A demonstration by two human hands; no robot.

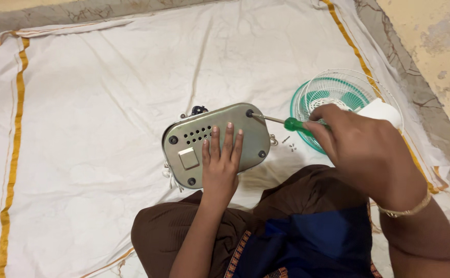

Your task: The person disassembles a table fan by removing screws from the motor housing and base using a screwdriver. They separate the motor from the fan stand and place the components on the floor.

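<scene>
A: Biggest first. White cloth with gold border (106, 77) spread over the floor; person sits on it, lap in brown and blue fabric at the bottom of the head view.

B: And the work piece?

A: Grey metal base plate (217, 144), rounded, lying flat on the cloth just ahead of the knees. Vent holes, a square tab, dark screws at the corners. Behind and to the right sits a small fan with green blades and white wire guard (338, 95), partly hidden by the right hand.

B: Hands?

A: Left hand (221, 162) is flat and unclenched, fingers spread on the plate, pressing it down. Grips nothing. Right hand (356, 141) is closed around a green-handled screwdriver (286, 123); the shaft runs left, with the tip at the top-right corner screw (249, 113).

B: Risks?

A: My read: the shaft comes in at a low angle, so the tip could cam out and skid across the plate toward the left fingers, which lie close to its line. The plate sits on soft cloth, so it could rock or slide if the palm eases off.

B: Small stuff?

A: Loose screws (289, 143) lie on the cloth just right of the plate. Easy to lose in a fold if the cloth gets tugged or a knee shifts.
</scene>
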